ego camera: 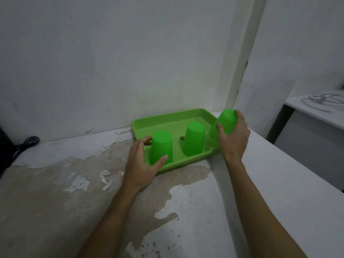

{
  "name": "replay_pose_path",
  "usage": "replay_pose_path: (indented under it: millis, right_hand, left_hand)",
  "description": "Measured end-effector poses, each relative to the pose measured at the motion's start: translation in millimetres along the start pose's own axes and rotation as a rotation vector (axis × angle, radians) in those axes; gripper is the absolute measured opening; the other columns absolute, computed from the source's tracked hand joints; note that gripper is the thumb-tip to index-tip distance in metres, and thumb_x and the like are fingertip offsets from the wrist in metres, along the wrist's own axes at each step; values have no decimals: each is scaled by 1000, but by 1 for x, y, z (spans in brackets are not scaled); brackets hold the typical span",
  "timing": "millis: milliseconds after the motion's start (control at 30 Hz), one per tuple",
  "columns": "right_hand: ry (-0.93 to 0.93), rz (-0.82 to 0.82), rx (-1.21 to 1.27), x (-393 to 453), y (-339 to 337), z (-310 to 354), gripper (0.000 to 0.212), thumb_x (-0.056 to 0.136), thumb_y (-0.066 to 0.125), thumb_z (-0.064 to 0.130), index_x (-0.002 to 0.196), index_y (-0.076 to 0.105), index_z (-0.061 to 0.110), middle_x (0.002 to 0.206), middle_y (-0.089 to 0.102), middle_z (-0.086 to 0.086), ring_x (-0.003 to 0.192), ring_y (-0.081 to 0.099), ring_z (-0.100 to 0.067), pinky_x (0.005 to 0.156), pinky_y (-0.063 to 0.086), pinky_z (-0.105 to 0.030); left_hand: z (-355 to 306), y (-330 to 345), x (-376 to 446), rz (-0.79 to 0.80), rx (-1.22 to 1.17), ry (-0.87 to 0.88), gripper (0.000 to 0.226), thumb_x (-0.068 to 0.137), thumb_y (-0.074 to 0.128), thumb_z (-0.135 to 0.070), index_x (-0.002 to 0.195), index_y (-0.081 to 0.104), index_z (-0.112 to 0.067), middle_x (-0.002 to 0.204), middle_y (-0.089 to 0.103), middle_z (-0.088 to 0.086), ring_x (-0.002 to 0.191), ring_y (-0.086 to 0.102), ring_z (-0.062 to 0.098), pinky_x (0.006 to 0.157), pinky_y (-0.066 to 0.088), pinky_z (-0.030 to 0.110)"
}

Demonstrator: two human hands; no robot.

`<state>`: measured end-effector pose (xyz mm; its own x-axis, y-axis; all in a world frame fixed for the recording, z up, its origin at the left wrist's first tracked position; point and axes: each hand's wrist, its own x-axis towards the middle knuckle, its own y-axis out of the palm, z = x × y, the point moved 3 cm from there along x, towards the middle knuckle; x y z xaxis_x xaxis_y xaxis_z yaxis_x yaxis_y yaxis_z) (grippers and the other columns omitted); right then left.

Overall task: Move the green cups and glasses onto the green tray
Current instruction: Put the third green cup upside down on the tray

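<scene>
A green tray (pixel 167 118) lies on the worn table against the wall. Three green cups are upside down. The left cup (pixel 161 146) stands in the tray's near left corner, and my left hand (pixel 143 164) wraps around it, thumb in front and fingers behind. The middle cup (pixel 193 139) stands alone inside the tray. My right hand (pixel 233 136) grips the right cup (pixel 224 122), which is tilted over the tray's right rim. A small dark object (pixel 181 139) lies on the tray floor between the left and middle cups.
The table (pixel 74 183) has peeling white paint and bare patches. A black cable (pixel 28 143) lies at its far left by the wall. A second white surface (pixel 316 108) with grey scribbles stands to the right across a gap.
</scene>
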<state>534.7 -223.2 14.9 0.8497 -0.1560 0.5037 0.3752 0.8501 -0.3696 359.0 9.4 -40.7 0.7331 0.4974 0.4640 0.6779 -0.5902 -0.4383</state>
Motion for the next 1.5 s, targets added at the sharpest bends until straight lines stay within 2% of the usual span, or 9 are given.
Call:
replay_pose_path:
  millis: [233, 767, 900, 967, 1033, 1133, 1233, 1367, 1500]
  right_hand:
    - [3, 117, -146, -6, 10, -18, 69, 91, 71, 32, 153, 43, 21, 140, 58, -17, 125, 50, -41, 101, 41, -47]
    - [28, 104, -145, -5, 11, -24, 83, 88, 71, 23, 158, 27, 18, 137, 59, -20, 124, 54, -43, 103, 42, -51]
    - [15, 54, -86, -14, 7, -20, 83, 85, 74, 21, 156, 33, 14, 143, 50, -21, 130, 48, -40, 107, 39, -51]
    - [-62, -3, -76, -29, 5, -10, 74, 82, 74, 22, 149, 43, 11, 136, 50, -21, 126, 48, -38, 105, 39, -49]
    - [-177, -34, -8, -48, 7, 6, 58, 79, 72, 19, 135, 57, 9, 125, 54, -19, 117, 52, -35, 99, 43, -48]
    - [-363, -7, 124, -77, 14, 40, 32, 80, 67, 13, 111, 68, 7, 108, 61, -13, 102, 58, -28, 87, 50, -48]
    - [-486, 101, 290, -102, 28, 76, 12, 84, 67, 5, 96, 68, 5, 91, 65, -7, 84, 62, -23, 75, 53, -42]
    - [-459, 270, 475, -139, 54, 119, 6, 85, 65, 3, 88, 67, 7, 79, 66, -4, 73, 63, -18, 67, 52, -34]
    - [-271, 450, 674, -187, 87, 161, 14, 84, 65, -3, 84, 68, 11, 69, 62, 8, 63, 55, 1, 60, 43, -15]
  left_hand:
    - [-3, -1, -1, 8, 5, -17, 71, 81, 84, -42, 140, 49, -24, 128, 52, -8, 120, 52, 13, 102, 47, 37]
    - [-4, -1, -2, 21, 9, -13, 69, 82, 83, -41, 140, 49, -24, 128, 52, -8, 120, 52, 11, 100, 45, 33]
    - [-6, -4, -2, -2, -5, 7, 67, 81, 82, -44, 137, 51, -24, 129, 52, -5, 119, 51, 8, 99, 43, 20]
    - [-11, -9, -4, -87, -6, 53, 56, 83, 83, -32, 132, 56, -21, 124, 52, -3, 110, 52, -1, 93, 38, 4]
    - [-16, -14, -6, -193, -10, 94, 44, 84, 83, -19, 123, 61, -17, 118, 54, 0, 108, 51, -11, 88, 38, 0]
    - [-19, -25, -10, -246, -19, 122, 32, 85, 80, -10, 111, 65, -18, 108, 62, -1, 103, 56, -9, 85, 45, 7]
    - [-16, -46, -14, -211, -32, 127, 18, 87, 77, -7, 96, 68, -20, 88, 68, -9, 84, 64, 1, 75, 52, 20]
    - [-12, -88, -28, -199, -18, 107, 19, 87, 75, -5, 86, 68, -23, 80, 69, -10, 71, 65, 4, 68, 49, 16]
    - [3, -142, -52, -263, 38, 66, 16, 87, 76, -6, 89, 69, -20, 79, 69, -8, 73, 66, 8, 67, 49, 18]
